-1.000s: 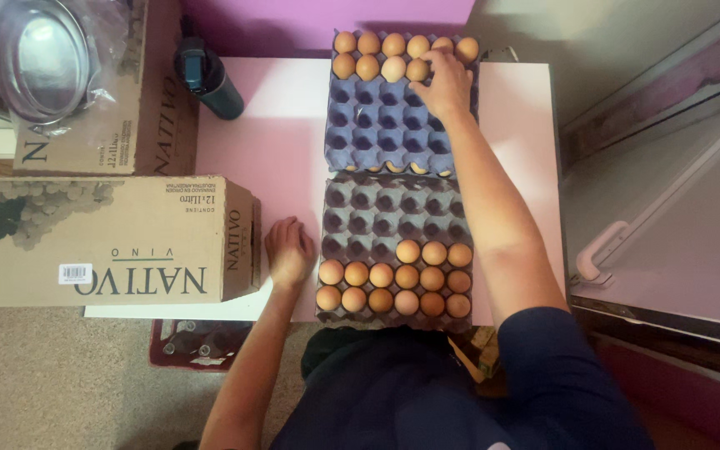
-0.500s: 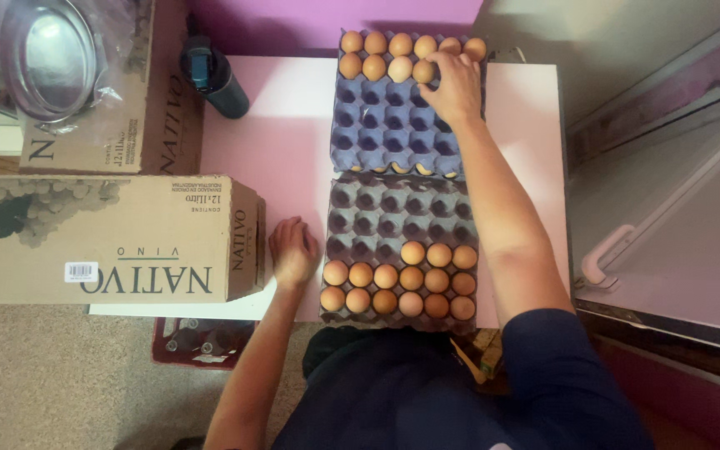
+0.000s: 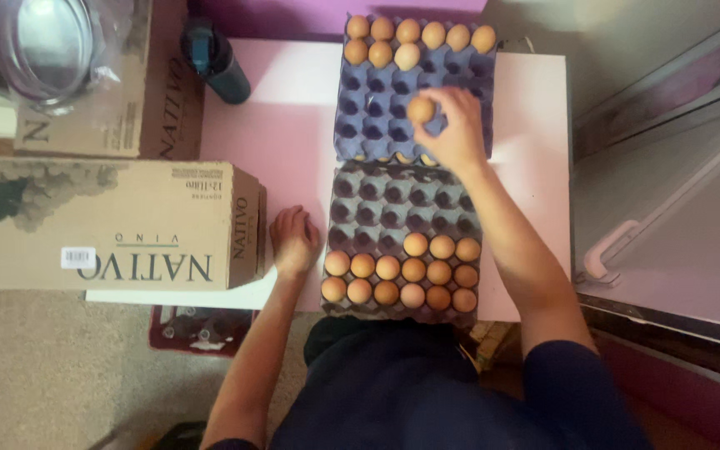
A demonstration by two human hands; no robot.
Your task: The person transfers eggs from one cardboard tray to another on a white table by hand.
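Two egg trays lie end to end on a pink table (image 3: pixel 285 125). The far blue tray (image 3: pixel 377 117) holds several brown eggs along its far rows. The near grey tray (image 3: pixel 377 200) holds several eggs in its rows closest to me. My right hand (image 3: pixel 456 129) hovers over the near part of the blue tray, fingers closed on one brown egg (image 3: pixel 421 109). My left hand (image 3: pixel 293 240) rests flat on the table, touching the left edge of the grey tray and holding nothing.
A long cardboard box (image 3: pixel 110 225) lies on the table's left side next to my left hand. A dark bottle (image 3: pixel 214 58) stands at the far left of the table. Another cardboard box (image 3: pixel 152 92) and a clear bag with a round metal item (image 3: pixel 39 46) sit beyond. A grey appliance (image 3: pixel 668 192) is at the right.
My right hand has lifted an egg out of the far rows of the blue tray and drawn it back toward me. My left hand has stayed in place.
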